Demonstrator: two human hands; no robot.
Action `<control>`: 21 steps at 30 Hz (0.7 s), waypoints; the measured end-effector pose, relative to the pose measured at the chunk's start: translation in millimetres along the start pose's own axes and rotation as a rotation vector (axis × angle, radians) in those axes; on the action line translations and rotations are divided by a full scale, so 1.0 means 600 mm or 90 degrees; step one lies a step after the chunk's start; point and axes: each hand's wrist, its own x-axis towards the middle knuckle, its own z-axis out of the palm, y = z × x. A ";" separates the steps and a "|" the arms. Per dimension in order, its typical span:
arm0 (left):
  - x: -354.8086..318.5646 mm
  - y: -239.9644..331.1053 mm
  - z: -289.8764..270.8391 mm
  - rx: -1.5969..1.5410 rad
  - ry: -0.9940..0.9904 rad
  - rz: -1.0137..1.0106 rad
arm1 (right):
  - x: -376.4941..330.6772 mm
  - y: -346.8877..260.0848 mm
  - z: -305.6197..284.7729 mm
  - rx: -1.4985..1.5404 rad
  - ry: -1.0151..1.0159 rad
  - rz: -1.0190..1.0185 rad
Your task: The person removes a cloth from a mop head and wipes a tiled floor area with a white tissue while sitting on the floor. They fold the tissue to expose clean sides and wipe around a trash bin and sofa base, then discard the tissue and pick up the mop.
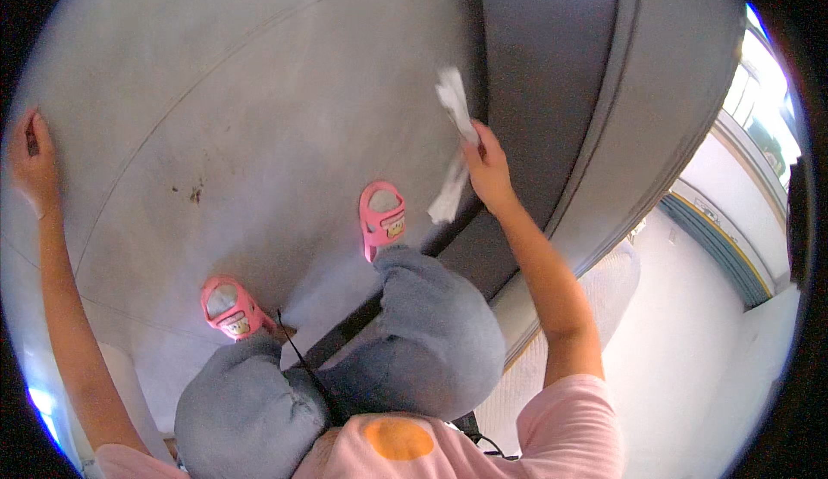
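My right hand (488, 167) is closed round the middle of a crumpled white tissue or thin cloth (452, 96). One end sticks up past the fingers and the other hangs below them, both slightly blurred. This hand is over the floor, close to the base of a dark grey sofa-like piece. At the far left, my left hand (34, 164) is held out over the floor, away from any furniture. Its fingers curl in toward the thumb around a dark gap, and whatever may be inside cannot be made out.
Below me is a grey floor (259, 91) with a small patch of dark specks (195, 193). My feet wear pink slippers (381, 220). The grey sofa-like piece (552, 65) curves along the right. Beyond it are a pale floor, a folded blue-green curtain (716, 250) and a bright window.
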 end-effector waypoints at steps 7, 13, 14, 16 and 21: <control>-0.002 0.028 -0.008 0.040 -0.034 -0.012 | -0.144 0.239 0.092 0.481 0.101 0.526; -0.002 0.035 -0.003 0.112 -0.029 0.004 | -0.155 0.442 0.129 1.096 0.612 0.727; -0.004 0.033 -0.005 0.146 -0.019 0.011 | -0.141 0.460 0.121 1.131 0.622 0.706; -0.009 0.004 0.001 0.146 -0.057 -0.007 | -0.106 0.499 0.095 1.202 0.640 0.682; -0.017 0.002 0.007 0.109 -0.052 -0.041 | 0.011 0.477 0.076 1.268 0.724 0.557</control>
